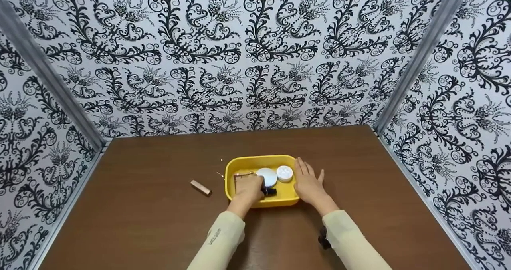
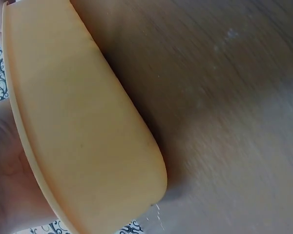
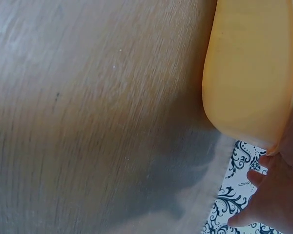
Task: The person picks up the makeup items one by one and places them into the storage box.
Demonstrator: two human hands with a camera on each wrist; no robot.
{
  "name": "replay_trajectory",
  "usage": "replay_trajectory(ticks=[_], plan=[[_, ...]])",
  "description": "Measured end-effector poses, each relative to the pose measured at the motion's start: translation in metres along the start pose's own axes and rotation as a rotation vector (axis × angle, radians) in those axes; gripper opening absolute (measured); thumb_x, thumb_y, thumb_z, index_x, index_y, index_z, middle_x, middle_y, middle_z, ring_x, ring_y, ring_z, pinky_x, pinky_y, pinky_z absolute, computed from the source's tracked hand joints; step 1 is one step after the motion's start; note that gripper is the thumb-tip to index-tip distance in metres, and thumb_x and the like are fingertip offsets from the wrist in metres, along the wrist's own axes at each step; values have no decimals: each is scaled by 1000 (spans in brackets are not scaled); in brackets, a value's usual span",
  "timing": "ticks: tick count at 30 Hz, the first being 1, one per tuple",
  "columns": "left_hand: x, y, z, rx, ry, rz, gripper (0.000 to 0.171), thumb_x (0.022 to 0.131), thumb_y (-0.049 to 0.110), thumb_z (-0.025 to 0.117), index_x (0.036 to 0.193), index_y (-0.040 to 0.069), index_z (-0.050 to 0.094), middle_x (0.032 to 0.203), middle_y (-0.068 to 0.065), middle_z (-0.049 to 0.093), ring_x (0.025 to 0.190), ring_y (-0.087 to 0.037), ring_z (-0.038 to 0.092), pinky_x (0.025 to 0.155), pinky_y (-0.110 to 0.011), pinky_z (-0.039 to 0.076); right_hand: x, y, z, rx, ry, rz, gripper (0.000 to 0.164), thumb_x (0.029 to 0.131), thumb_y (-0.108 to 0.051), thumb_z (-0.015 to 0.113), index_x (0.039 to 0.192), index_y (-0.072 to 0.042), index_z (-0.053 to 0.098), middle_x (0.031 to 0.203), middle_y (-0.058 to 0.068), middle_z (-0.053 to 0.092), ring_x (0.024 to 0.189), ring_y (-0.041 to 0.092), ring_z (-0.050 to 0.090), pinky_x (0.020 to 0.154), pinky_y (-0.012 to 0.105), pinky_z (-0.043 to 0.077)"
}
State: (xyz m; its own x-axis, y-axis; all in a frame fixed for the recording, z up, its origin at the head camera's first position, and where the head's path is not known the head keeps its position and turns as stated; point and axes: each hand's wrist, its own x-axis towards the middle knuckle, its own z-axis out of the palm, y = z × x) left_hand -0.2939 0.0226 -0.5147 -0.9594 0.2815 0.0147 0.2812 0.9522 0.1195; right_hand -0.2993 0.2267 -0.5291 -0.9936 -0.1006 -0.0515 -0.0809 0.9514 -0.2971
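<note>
A yellow plastic tub (image 1: 287, 198) stands on the table in the head view. My left hand (image 1: 249, 187) reaches over its front rim, its fingers down inside and hidden by the back of the hand; what they hold I cannot tell. Close beside that hand lie a small black cylinder (image 1: 271, 191) with a silvery band and a pale round disc (image 1: 267, 177). A white round lidded pot (image 1: 284, 173) sits by the tub's right wall. My right hand (image 1: 308, 184) rests against the tub's right rim from outside, fingers straight and thumb apart.
Left of the tub, a small tan block-like stick (image 1: 201, 187) lies on the brown table (image 1: 159, 222). Tiny pale bits (image 1: 220, 175) are scattered near the tub's left side. Patterned walls (image 1: 239, 62) enclose the table at the back and sides.
</note>
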Motion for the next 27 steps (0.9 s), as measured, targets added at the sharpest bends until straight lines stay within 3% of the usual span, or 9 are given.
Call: replay_trajectory(ticks=[4,11,19,27], plan=[[1,4,1,-16,4,-33,14,76,20,79,86,13,70,94,-9,75,88,-29,70,83,-50,53,1,-1,0,-8,-9,10,76,96,-16,55,160,-7,14,168,10,14,154,34,17,115,77,2],[4,8,-1,-89,28,-35,13,78,10,76,87,9,68,92,-13,74,83,-30,71,67,-44,57,0,0,0,-6,-7,7,78,96,-18,57,160,-7,14,169,10,13,154,34,17,115,77,2],[6,12,4,-77,100,-9,11,79,7,73,90,7,69,91,-14,71,82,-31,70,67,-44,58,-1,1,1,-8,18,-12,77,94,-15,55,159,-6,16,168,11,16,152,36,20,113,79,4],[9,19,8,-117,102,-44,15,79,9,74,92,8,68,92,-12,69,81,-31,69,66,-44,58,-1,0,1,-16,19,-3,78,93,-17,56,159,-7,16,168,10,16,152,35,21,113,78,4]])
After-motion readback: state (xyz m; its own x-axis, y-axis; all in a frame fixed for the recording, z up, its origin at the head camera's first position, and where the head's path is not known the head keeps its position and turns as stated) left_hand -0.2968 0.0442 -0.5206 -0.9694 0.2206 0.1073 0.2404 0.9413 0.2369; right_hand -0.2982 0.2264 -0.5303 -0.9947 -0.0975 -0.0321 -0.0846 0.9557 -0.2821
